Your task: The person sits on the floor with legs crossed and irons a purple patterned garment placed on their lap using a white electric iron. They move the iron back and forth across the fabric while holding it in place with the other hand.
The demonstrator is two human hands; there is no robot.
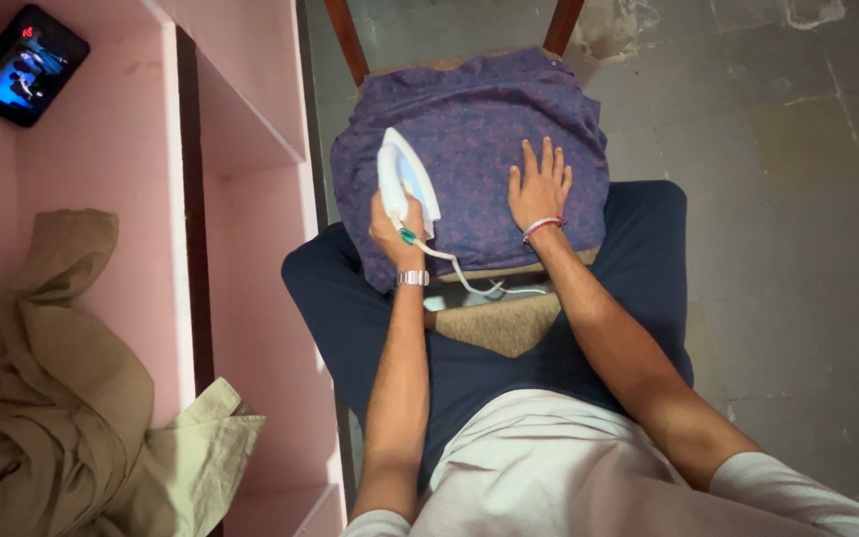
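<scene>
A purple patterned cloth (479,119) lies spread over the seat of a wooden chair (350,40) in front of me. My left hand (396,231) grips the handle of a white and blue electric iron (405,179), which rests on the cloth's left part. A white cord (469,283) runs from the iron toward my lap. My right hand (539,187) lies flat, fingers spread, on the cloth just right of the iron. A watch is on my left wrist and a red and white band on my right.
A pink shelf unit (241,129) stands to the left. Crumpled khaki clothes (62,398) lie on it, and a phone (24,65) with a lit screen rests at its top left. Grey stone floor (797,199) spreads to the right.
</scene>
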